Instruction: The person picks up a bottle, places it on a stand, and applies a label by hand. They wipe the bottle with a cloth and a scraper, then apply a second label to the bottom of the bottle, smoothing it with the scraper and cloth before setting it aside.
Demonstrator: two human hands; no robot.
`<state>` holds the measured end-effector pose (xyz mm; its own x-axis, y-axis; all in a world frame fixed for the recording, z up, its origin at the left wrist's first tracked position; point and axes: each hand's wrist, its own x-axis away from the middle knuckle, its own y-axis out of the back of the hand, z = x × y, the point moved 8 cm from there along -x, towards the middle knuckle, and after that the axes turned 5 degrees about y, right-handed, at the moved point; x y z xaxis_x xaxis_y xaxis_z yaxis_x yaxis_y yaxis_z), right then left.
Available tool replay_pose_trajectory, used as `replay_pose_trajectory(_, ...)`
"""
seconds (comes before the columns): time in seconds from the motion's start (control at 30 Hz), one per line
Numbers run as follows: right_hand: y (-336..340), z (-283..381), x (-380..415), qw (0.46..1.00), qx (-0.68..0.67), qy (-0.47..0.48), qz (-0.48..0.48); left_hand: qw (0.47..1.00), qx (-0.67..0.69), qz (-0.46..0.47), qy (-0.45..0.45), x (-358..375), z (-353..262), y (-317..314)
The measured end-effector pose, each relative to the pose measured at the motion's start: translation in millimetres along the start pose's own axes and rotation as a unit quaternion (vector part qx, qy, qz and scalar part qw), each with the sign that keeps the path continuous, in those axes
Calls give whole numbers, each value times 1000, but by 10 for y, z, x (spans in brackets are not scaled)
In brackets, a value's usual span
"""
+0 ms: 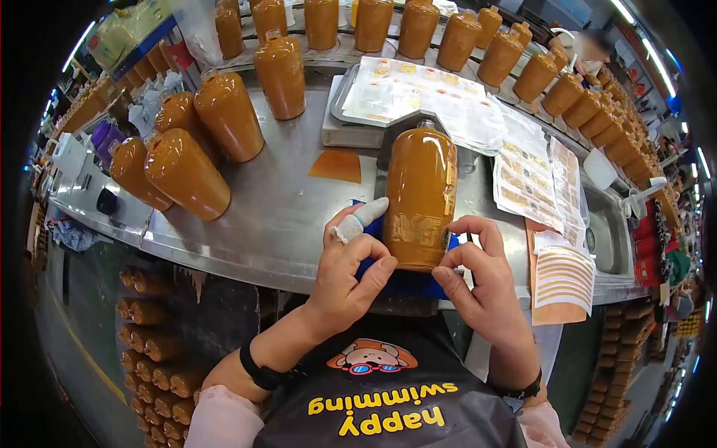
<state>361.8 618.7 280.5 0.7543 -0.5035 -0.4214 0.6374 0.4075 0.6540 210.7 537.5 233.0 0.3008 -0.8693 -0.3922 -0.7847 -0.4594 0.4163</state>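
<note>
A glossy brown bottle [422, 187] lies in front of me, neck pointing away, with gold lettering and patterns on its side. It rests on a dark holder [386, 153] with blue parts [364, 266] under its base end. My left hand [345, 272] is at the base's left corner, its thumb and finger closed together; white wrapping covers some fingers. At the base's right corner, my right hand [478, 272] is closed in a pinch against the edge. A thin pale line runs along the base between both hands; whatever the fingertips pinch is too small to make out.
Several brown bottles [187, 175] stand on the metal table [276, 209] at left, others along the back. Decal sheets [526, 179] and a sheet of curved gold strips [564, 276] lie at right. A tray [351, 93] with paper sheets sits behind. A person [586, 52] is at far right.
</note>
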Motion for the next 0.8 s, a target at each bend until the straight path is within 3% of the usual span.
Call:
replay_pose_trajectory(0.13,-44,-49,21,1000,5,-13,-11,999,18,-3,46,36,161,6)
replay_pose_trajectory(0.23,-52,-62,25,1000,8,-21,-8,987,98,3,129,79,400,-26)
replay_pose_trajectory(0.33,-66,-78,34,999,-8,-35,-11,975,165,-41,146,83,426,5)
replay_pose_trajectory(0.5,-47,-82,37,998,-43,-46,-2,987,131,-15,87,-16,301,-114)
replay_pose_trajectory(0.6,-18,13,6,1000,-2,-4,22,984,153,-8,94,-1,264,-106)
replay_pose_trajectory(0.7,16,155,-56,999,14,26,26,995,38,6,-89,-180,-216,-54)
replay_pose_trajectory(0.8,36,251,-117,999,13,35,33,990,-41,60,-121,-195,-297,-105)
